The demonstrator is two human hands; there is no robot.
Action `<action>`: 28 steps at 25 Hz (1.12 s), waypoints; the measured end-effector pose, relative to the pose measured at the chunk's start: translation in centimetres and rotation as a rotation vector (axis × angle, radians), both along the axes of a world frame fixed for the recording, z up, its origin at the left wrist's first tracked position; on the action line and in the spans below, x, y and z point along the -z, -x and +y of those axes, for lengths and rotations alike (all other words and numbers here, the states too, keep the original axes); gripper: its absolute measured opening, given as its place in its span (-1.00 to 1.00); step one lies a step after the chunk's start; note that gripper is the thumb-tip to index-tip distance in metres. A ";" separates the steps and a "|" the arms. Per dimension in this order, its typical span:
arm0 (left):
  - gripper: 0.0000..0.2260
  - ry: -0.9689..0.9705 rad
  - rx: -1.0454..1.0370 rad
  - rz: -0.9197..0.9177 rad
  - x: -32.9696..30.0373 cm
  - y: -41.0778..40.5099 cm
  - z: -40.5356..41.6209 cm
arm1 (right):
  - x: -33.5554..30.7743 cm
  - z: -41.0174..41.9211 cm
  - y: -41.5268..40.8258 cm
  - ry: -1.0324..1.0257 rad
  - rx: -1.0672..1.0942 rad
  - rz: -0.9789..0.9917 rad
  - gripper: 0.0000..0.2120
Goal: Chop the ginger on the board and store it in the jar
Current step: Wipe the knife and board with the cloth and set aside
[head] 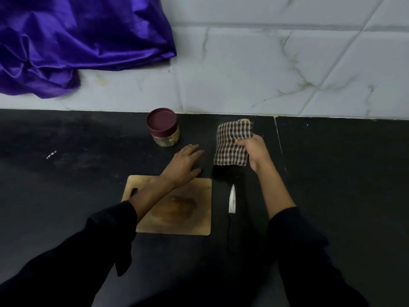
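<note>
A wooden cutting board (194, 220) lies on the black counter with a brown stain in its middle and no ginger pieces visible on it. Behind it stands a small glass jar (164, 129) with a maroon lid on, something pale inside. My left hand (184, 163) rests flat on the counter just past the board's far edge, fingers apart, holding nothing. My right hand (254, 151) grips a checked cloth (233, 144) lifted above the counter, right of the jar. A knife (232, 200) with a white blade and black handle lies right of the board.
A purple satin cloth (77, 41) is heaped at the back left against the white marble-tiled wall (287, 69). The black counter (66, 173) stretches left and right of the board, with a seam at the right.
</note>
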State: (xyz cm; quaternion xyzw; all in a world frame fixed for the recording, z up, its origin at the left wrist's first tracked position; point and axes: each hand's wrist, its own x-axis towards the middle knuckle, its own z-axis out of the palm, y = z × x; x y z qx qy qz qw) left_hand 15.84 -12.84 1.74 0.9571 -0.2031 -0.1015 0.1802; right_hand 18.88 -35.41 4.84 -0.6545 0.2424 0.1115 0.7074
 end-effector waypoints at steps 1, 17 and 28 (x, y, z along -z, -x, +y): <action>-0.44 0.035 -0.007 -0.009 -0.3 0.9 1.0 | -0.7 0.7 1.1 -0.069 0.025 0.009 -0.69; -0.65 0.038 -0.637 -0.005 3.4 10.9 15.6 | -0.3 14.3 12.2 -0.029 -0.072 0.031 -0.88; -0.68 0.160 -0.602 -0.058 4.8 11.2 16.7 | 0.7 21.2 10.9 0.917 -0.598 -0.445 -0.54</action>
